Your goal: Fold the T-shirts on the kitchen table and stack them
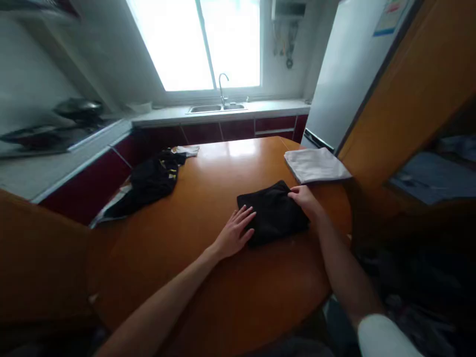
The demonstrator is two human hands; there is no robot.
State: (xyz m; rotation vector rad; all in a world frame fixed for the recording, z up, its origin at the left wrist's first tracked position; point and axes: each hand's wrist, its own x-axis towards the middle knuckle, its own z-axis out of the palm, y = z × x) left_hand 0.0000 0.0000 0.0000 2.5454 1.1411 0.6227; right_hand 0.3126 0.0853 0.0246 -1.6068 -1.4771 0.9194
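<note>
A folded black cloth item (277, 215), perhaps a garment, lies flat on the wooden table (208, 198) in front of me. Over its left edge rests my left hand (235, 232), fingers spread and flat. At its upper right corner, my right hand (304, 199) pinches the fabric between thumb and fingers. The kind of garment cannot be made out from the folds.
Dark clothes with yellow marks (156, 176) lie heaped at the table's left edge, some lighter fabric among them. A folded white cloth (316, 164) sits at the back right. Behind are a counter with a sink (208, 108), a stove at left, and a fridge (345, 64).
</note>
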